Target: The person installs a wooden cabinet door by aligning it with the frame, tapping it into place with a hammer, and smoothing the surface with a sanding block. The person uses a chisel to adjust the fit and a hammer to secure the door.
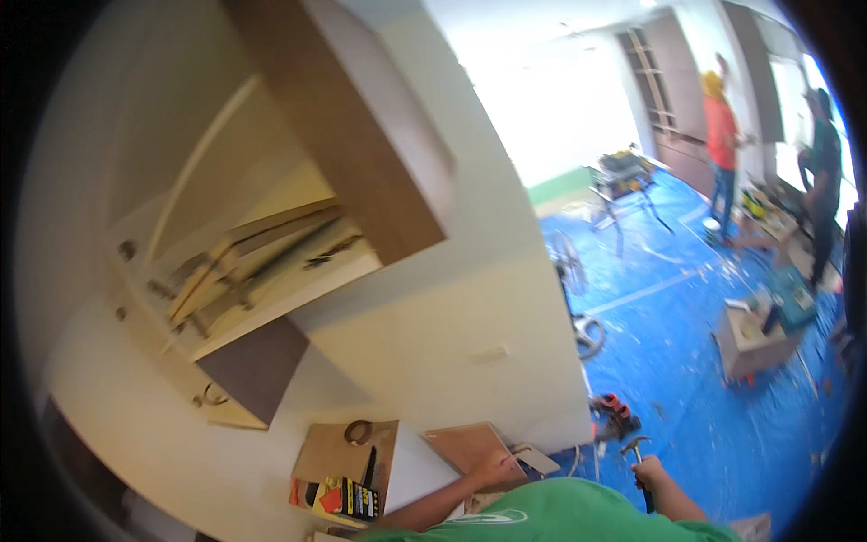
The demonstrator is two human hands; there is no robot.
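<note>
My right hand (647, 471) is closed round the handle of a hammer (636, 443), whose metal head points up above the fist. Over the edge of a brown board (462, 443) by the wall rests my left hand (496, 468), its fingers drawn together; whatever they hold is too small to make out. Beside that hand lies a small pale flat piece (539, 459). On a brown panel (323, 444) further left sit a roll of tape (358, 433) and a black and yellow package (359, 499).
An open wall cabinet (411, 221) with wood strips inside hangs at upper left. Blue sheeting (659, 307) covers the floor at right, with a fan (566, 262), a power tool on a stand (623, 172) and a box (754, 343). Two people (721, 135) stand at the far right.
</note>
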